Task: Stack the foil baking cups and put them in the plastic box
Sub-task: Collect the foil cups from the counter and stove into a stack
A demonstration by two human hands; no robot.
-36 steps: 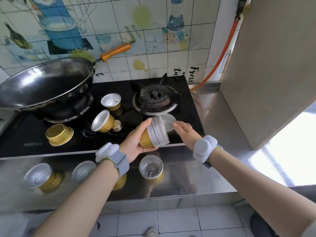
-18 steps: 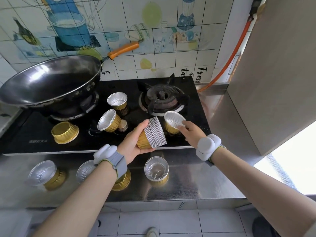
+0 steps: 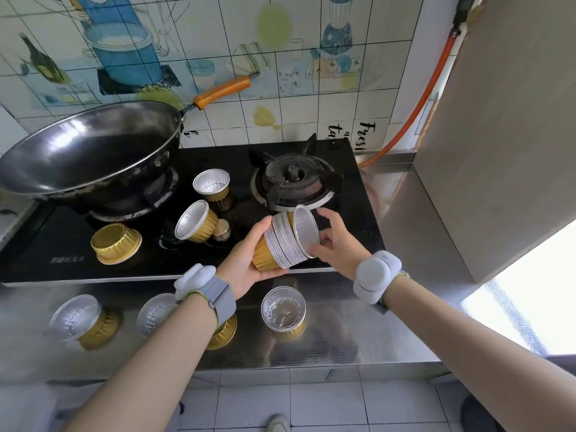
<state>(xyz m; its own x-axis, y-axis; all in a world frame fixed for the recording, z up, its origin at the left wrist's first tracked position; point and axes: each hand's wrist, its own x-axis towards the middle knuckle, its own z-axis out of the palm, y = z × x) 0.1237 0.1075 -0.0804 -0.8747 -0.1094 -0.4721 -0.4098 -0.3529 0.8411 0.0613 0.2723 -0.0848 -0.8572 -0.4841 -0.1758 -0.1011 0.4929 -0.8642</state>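
My left hand (image 3: pixel 241 265) grips a stack of gold foil baking cups (image 3: pixel 277 246), tilted with its open end toward the right. My right hand (image 3: pixel 336 241) holds a single foil cup (image 3: pixel 306 230) at the mouth of that stack, partly nested in it. Loose cups lie around: one upright (image 3: pixel 212 187) and one tipped on its side (image 3: pixel 194 224) on the black hob, one upside down (image 3: pixel 115 243) at its left. On the steel counter more cups stand at the front left (image 3: pixel 82 321), under my left wrist (image 3: pixel 156 311) and at the centre (image 3: pixel 283 308). No plastic box is in view.
A large black wok (image 3: pixel 90 154) with an orange handle sits on the left burner. The right burner (image 3: pixel 294 180) is bare. A small metal knob (image 3: pixel 222 233) sits on the hob between the burners. A grey cabinet side (image 3: pixel 498 135) rises at the right. An orange hose (image 3: pixel 417 110) runs down the tiled wall.
My right hand picked a single cup off the hob beside the stack and brought it to the stack's open end. The left hand kept holding the stack.
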